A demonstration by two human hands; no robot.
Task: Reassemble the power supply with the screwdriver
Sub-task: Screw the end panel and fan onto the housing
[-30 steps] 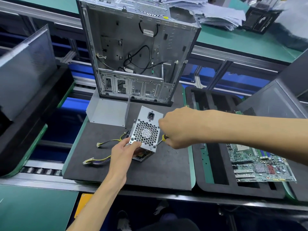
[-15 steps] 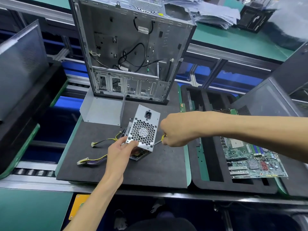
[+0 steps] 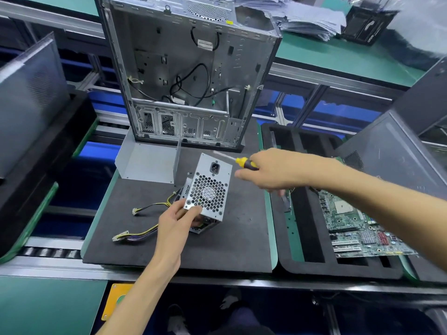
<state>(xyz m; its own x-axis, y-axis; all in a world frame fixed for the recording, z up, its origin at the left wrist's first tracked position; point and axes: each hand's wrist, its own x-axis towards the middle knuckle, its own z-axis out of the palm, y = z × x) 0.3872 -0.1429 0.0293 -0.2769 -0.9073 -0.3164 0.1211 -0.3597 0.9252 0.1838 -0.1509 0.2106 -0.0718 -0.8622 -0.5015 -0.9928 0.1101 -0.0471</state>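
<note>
Fingers of the left hand (image 3: 177, 220) gripped the near left corner of the power supply (image 3: 208, 189), a silver metal box with a honeycomb fan grille and a black socket, propped tilted on the black mat (image 3: 217, 243) of the counter. Right hand (image 3: 273, 171) hovered just right of the box's far edge, closed round the yellow-and-black screwdriver (image 3: 238, 162), whose blurred shaft pointed left above the box. Yellow-and-black cables (image 3: 145, 221) trailed left; their join to the box was hidden.
</note>
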